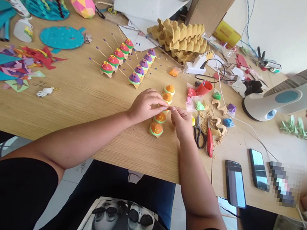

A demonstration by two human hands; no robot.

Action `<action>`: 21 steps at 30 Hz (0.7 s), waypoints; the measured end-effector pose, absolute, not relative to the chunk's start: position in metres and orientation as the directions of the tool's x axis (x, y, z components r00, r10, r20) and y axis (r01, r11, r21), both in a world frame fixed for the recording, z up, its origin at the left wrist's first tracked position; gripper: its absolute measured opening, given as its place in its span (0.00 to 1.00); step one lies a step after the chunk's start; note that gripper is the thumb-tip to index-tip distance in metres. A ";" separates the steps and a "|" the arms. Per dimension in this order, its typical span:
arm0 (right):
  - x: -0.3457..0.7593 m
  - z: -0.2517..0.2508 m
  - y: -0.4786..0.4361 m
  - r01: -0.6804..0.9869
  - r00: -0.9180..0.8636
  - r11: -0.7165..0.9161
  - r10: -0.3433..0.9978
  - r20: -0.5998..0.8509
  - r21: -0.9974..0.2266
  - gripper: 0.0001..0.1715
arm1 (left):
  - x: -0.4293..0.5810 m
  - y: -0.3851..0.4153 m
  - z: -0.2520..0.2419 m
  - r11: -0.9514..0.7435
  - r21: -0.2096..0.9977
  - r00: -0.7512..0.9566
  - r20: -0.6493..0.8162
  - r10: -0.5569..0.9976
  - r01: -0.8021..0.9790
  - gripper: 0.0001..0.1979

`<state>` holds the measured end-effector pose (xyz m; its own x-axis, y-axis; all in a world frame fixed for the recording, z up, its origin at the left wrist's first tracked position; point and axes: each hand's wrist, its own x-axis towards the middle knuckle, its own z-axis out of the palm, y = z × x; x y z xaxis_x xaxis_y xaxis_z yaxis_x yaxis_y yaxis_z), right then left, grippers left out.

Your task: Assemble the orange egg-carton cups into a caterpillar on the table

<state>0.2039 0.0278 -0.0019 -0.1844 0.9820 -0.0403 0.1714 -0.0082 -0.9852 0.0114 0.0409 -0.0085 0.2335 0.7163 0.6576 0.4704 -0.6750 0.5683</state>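
Observation:
An egg-carton strip with orange clay tops point(156, 130) stands on the table in front of me. Its nearer bumps have green rims and small yellow faces. Over the middle of this strip, my left hand point(147, 106) and my right hand point(181, 122) meet, fingertips pinched close together. Whatever is between the fingers is too small to make out, and the hands hide part of the strip. Further left are two similar strips, one with red tops point(113, 60) and one with purple tops point(139, 70), both with blue-tipped sticks poking out.
Scissors point(200, 133) and a red-handled cutter point(209, 141) lie right of my right hand, near wood-coloured shavings and bags of coloured clay. Egg cartons point(181, 39) are stacked behind. A white fan point(282, 93) and phones point(235, 183) are at right; paper scraps point(20, 62) lie left.

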 end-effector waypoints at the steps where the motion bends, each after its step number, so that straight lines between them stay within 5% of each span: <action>1: 0.204 -0.003 0.028 0.159 -0.176 -0.010 0.984 -0.038 -0.987 0.32 | 0.012 0.041 -0.008 -0.668 0.574 0.224 0.656 0.721 0.474 0.07; 21: 0.202 -0.002 0.028 0.002 -0.128 -0.036 0.991 -0.036 -0.999 0.29 | 0.013 0.039 -0.006 -0.659 0.643 0.156 0.659 0.736 0.390 0.08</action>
<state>0.2022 0.0278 -0.0016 -0.1275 0.9912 -0.0364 0.0017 -0.0364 -0.9993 0.0132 0.0386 -0.0056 0.1557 0.7356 0.6593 0.3896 -0.6590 0.6433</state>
